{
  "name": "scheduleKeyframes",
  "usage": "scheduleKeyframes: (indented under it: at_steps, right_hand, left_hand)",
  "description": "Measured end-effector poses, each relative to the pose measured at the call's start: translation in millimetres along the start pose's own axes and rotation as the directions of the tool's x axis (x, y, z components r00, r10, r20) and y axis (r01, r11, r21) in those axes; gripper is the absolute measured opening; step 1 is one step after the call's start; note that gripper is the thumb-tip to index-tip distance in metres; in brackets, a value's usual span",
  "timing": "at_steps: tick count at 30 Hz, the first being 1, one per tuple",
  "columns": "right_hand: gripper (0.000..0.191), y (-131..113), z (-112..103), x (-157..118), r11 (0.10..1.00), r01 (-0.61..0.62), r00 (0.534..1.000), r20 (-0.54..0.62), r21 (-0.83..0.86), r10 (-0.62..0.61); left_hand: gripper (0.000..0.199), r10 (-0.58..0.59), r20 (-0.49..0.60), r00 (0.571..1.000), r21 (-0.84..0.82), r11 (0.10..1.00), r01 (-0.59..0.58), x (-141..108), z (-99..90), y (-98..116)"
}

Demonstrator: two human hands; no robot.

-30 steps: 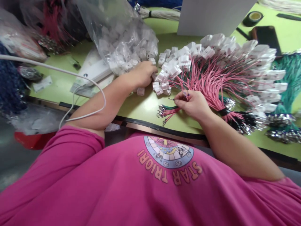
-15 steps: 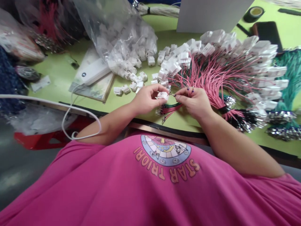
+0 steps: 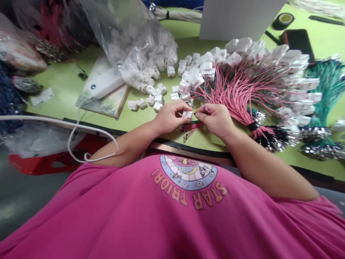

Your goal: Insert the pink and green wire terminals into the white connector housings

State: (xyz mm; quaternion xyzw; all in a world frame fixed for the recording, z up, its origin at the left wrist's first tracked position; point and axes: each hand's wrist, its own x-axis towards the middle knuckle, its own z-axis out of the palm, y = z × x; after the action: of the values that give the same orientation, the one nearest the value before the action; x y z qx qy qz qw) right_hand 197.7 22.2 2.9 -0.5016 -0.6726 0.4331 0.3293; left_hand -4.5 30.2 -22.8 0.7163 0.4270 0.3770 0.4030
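My left hand [image 3: 171,117] pinches a white plastic connector housing [image 3: 187,114] between thumb and fingertips, its slotted side facing up. Just right of it, my right hand [image 3: 215,118] is closed in a pinch on a thin wire; the wire's tip is mostly hidden by the fingers, close to the housing. Small dark-blue ends show between the right hand's curled fingers. Beneath both hands lies a small bundle of pink and green wires [image 3: 192,126] with metal terminals. Loose white housings [image 3: 141,103] lie left of my left hand.
Pink wires [image 3: 237,86] with white housings form a large heap at the right, beside green wires [image 3: 325,93]. A clear bag of housings [image 3: 145,46] stands at the back left. A white device [image 3: 105,84] rests on a booklet [image 3: 118,102]. Black tape [image 3: 283,21] lies far right.
The terminal that showed at the right fingertips is now hidden, and the right fingertips sit nearer the housing. The whole view has shifted slightly. Both hands keep their grips.
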Motion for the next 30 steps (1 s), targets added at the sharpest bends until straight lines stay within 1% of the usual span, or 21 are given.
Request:
scheduleKeyframes:
  at_steps: [2,3,6,8,11,13,15,17,18,19,21,22,23,25,27,30]
  right_hand:
    - [0.018,-0.5,1.4,0.3,0.999,0.008,1.0,0.012,-0.033,-0.008]
    - [0.018,-0.7,1.9,0.3,0.998,0.01,1.0,0.006,-0.055,-0.01]
    - [0.016,-0.6,2.1,-0.3,0.991,0.019,0.999,-0.045,-0.132,-0.025]
    - [0.017,0.3,1.3,-0.4,0.979,0.03,0.998,-0.054,-0.201,-0.041]
    - [0.023,2.3,0.0,0.6,0.957,0.045,0.998,-0.022,-0.287,-0.054]
    - [0.024,3.5,-0.3,1.6,0.948,0.046,0.999,-0.006,-0.315,-0.05]
    - [0.024,4.0,-0.3,1.9,0.95,0.044,0.999,0.008,-0.308,-0.043]
    - [0.019,3.5,-0.7,0.6,0.962,0.048,0.999,-0.006,-0.27,-0.051]
    - [0.015,2.9,-1.3,-0.8,0.969,0.056,0.998,-0.023,-0.239,-0.063]
    - [0.016,2.1,-2.2,-2.6,0.976,0.07,0.996,-0.041,-0.205,-0.08]
    - [0.03,0.5,-4.8,-6.8,0.983,0.122,0.99,-0.056,-0.136,-0.131]
    - [0.034,-0.1,-6.2,-8.8,0.982,0.158,0.986,-0.044,-0.103,-0.163]
    - [0.033,-0.4,-7.5,-10.6,0.979,0.191,0.981,-0.025,-0.071,-0.193]
    - [0.021,-0.5,-9.5,-12.8,0.976,0.217,0.976,0.003,-0.026,-0.217]
    - [0.013,-0.3,-10.3,-13.2,0.983,0.185,0.983,-0.009,-0.018,-0.185]
    - [0.014,-1.0,-10.5,-11.7,0.993,0.103,0.993,-0.059,-0.056,-0.106]
  left_hand:
    - [0.025,0.046,0.015,0.999,0.063,0.997,-0.047,1.3,1.3,0.0]
    - [0.025,0.048,0.017,0.999,0.074,0.996,-0.049,1.8,1.9,0.0]
    - [0.028,-0.01,-0.021,1.0,0.049,0.999,0.011,2.1,3.2,-0.3]
    - [0.028,-0.048,-0.039,0.998,0.035,0.998,0.049,1.6,4.2,-0.7]
    - [0.028,-0.057,-0.011,0.998,0.031,0.998,0.057,1.5,6.3,-1.8]
    - [0.028,-0.058,0.012,0.998,0.021,0.998,0.057,1.9,7.4,-2.7]
    - [0.03,-0.078,0.009,0.997,-0.017,0.997,0.078,2.3,7.5,-3.5]
    - [0.034,-0.135,0.005,0.991,-0.118,0.984,0.135,2.4,6.0,-3.9]
    - [0.038,-0.172,0.015,0.985,-0.18,0.968,0.172,2.5,4.7,-3.8]
    - [0.042,-0.208,0.034,0.977,-0.238,0.948,0.21,2.5,3.1,-3.4]
    - [0.05,-0.265,0.075,0.961,-0.309,0.91,0.275,2.8,-0.5,-1.8]
    - [0.054,-0.287,0.079,0.955,-0.321,0.9,0.296,3.0,-2.2,-0.5]
    - [0.057,-0.305,0.073,0.95,-0.325,0.893,0.312,3.1,-3.5,0.9]
    - [0.061,-0.337,0.057,0.94,-0.343,0.877,0.335,3.1,-5.0,4.0]
    - [0.063,-0.36,0.064,0.931,-0.372,0.857,0.357,2.6,-5.1,7.2]
    - [0.061,-0.379,0.102,0.92,-0.412,0.826,0.386,1.9,-3.8,10.5]
